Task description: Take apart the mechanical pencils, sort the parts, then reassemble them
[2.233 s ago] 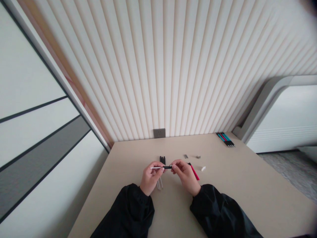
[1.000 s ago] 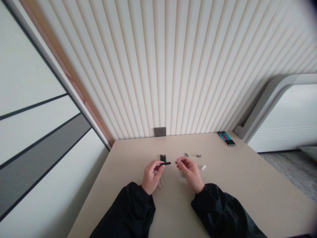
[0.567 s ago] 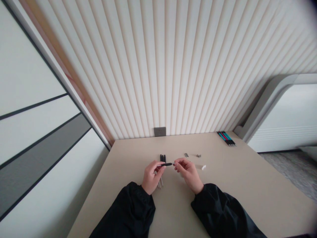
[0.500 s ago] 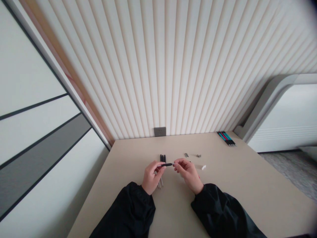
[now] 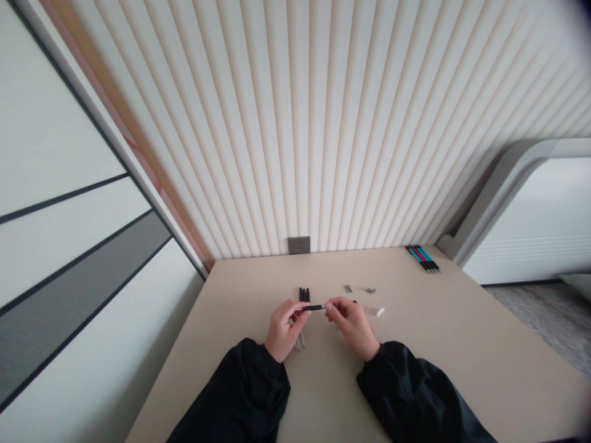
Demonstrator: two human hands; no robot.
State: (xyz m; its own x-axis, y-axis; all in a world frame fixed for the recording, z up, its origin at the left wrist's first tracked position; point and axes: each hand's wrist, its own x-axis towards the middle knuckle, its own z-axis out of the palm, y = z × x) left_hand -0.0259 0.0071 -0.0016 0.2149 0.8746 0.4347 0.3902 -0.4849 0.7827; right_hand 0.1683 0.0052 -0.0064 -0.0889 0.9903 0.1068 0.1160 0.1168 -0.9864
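My left hand [image 5: 282, 329] is closed on a black pen barrel [image 5: 313, 307], held level above the table with its right end poking out between thumb and fingers. At that right end, my right hand [image 5: 351, 325] pinches a small silvery tip, mostly covered by the fingertips. Behind and beneath my left hand lie several black pen barrels [image 5: 304, 294], side by side. Thin metallic refills [image 5: 302, 339] stick out below the same hand, partly hidden by it. A dark bit beside my right knuckles is too small to name.
Small metal pieces [image 5: 348, 288] and another little cluster of metal parts [image 5: 371, 290] lie beyond my right hand. Closer is a small white piece [image 5: 380, 312]. Several turquoise, pink and black pens [image 5: 423, 259] rest at the table's far right corner. A wall socket [image 5: 299, 245] sits behind the table [image 5: 240, 283].
Both hands stay almost where they were, with the barrel still between them. The right fingertips have shifted very slightly at the barrel's end.
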